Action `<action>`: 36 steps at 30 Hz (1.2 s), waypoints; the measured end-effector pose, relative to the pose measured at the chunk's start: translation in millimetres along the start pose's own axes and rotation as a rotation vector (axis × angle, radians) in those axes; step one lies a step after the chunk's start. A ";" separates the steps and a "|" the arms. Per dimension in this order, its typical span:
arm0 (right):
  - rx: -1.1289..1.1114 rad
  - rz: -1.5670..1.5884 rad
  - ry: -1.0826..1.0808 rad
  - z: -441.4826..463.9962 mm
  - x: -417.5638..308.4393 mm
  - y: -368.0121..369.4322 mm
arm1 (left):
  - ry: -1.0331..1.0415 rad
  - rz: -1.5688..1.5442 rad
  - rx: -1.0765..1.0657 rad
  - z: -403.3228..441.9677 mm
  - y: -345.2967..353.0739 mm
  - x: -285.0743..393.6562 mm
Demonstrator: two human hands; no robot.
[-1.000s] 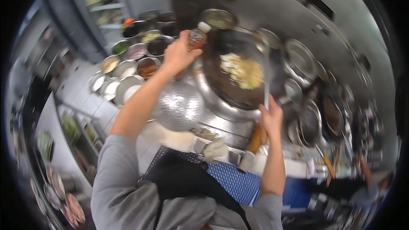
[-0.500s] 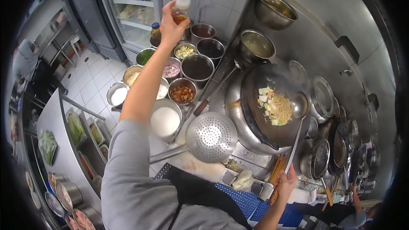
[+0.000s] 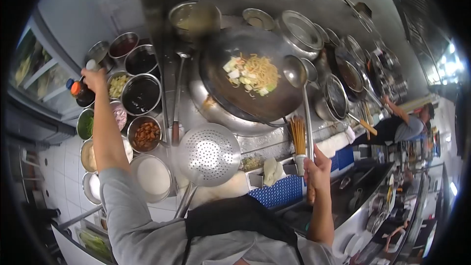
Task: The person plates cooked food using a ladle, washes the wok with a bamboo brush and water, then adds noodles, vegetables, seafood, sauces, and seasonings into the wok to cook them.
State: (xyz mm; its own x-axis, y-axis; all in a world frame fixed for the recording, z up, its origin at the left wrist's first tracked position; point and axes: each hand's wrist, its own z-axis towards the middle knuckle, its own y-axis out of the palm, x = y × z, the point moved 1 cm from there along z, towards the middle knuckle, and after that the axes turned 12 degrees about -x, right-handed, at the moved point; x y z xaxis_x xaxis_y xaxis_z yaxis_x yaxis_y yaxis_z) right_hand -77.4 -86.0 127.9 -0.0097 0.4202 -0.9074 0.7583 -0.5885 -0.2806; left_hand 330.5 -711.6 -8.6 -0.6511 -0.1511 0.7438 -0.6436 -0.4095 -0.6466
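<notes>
At the far left, my left hand [image 3: 94, 79] is closed round the top of a bottle with a whitish cap [image 3: 91, 64], beside a bottle with an orange cap [image 3: 76, 88]. My right hand [image 3: 317, 169] grips the long handle of a metal ladle [image 3: 294, 71]. The ladle's bowl is over the right side of a dark wok [image 3: 221, 86]. Noodles [image 3: 263, 71] and pale chopped pieces [image 3: 234, 74] lie in the wok. A perforated strainer [image 3: 209, 154] rests in front of it.
Metal pots hold dark liquid [image 3: 141, 94], brown chunks [image 3: 147, 135] and white contents [image 3: 153, 175]. A spatula [image 3: 178, 88] lies left of the wok. Skewers [image 3: 298, 135] stand near my right hand. Another person [image 3: 409, 126] is at the right, past more pans [image 3: 336, 97].
My left hand has lowered the bottle from above the pots to beside the orange-capped bottle. The view has turned right. The ladle remains in my right hand.
</notes>
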 end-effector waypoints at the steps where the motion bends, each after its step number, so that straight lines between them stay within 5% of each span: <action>1: -0.012 -0.003 -0.009 2.5 -0.9 -1.2 | -0.009 -0.003 -0.019 4.3 1.7 -4.1; 6: -0.075 -0.096 -0.063 31.0 -8.1 -6.6 | 0.335 -0.009 0.195 -29.0 -17.6 21.6; 9: -0.087 -0.414 -0.192 73.6 28.3 -25.9 | 0.547 -0.050 0.315 -107.5 -70.0 78.3; 12: -0.400 -0.177 -0.074 73.3 18.0 -40.4 | 0.545 -0.587 -0.133 -227.3 -108.4 113.7; 14: -0.396 -0.382 -0.158 74.4 20.0 -65.7 | 0.467 -0.715 -0.585 -324.1 -110.5 118.8; 15: -0.364 -0.555 -0.281 75.8 22.6 -78.2 | 0.690 -0.493 -0.656 -378.4 -109.6 122.5; 16: -0.328 -0.722 -0.405 76.2 24.5 -88.8 | 0.549 -0.545 -0.924 -433.3 -102.7 121.1; 17: -0.299 -0.743 -0.365 69.9 12.0 -96.9 | 0.580 -0.249 -1.018 -489.4 -107.8 135.7; 18: -0.345 -0.784 -0.374 70.7 5.8 -110.2 | 0.790 -0.136 -1.012 -535.8 -89.6 130.9; 24: -0.558 -1.029 -0.483 127.4 5.5 -131.6 | 0.992 0.516 -0.962 -694.3 -22.1 123.3; 27: -0.403 -1.066 -0.635 175.4 21.7 -117.0 | 0.860 0.640 -1.043 -712.8 20.6 93.8; 30: -0.350 -1.133 -0.553 189.1 16.4 -106.1 | 0.613 -0.078 -1.095 -692.3 -39.1 101.0; 32: -0.397 -1.184 -0.501 183.1 16.8 -109.6 | -0.087 -0.696 -1.433 -691.8 -70.6 82.9; 34: -0.468 -1.225 -0.480 167.0 16.2 -123.3 | -0.300 -0.936 -1.530 -709.2 -87.3 44.2; 36: -0.572 -1.259 -0.483 146.5 18.5 -143.1 | -0.361 -0.723 -1.627 -732.8 -78.0 21.3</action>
State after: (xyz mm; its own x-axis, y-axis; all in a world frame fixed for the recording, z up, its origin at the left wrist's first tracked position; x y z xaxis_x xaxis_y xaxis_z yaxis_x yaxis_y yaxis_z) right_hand -281.6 -95.3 105.4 -0.9725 0.1031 -0.2090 0.2327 0.3813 -0.8947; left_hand 72.0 -23.6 -66.4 -0.1294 -0.6187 0.7749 -0.5804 0.6809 0.4467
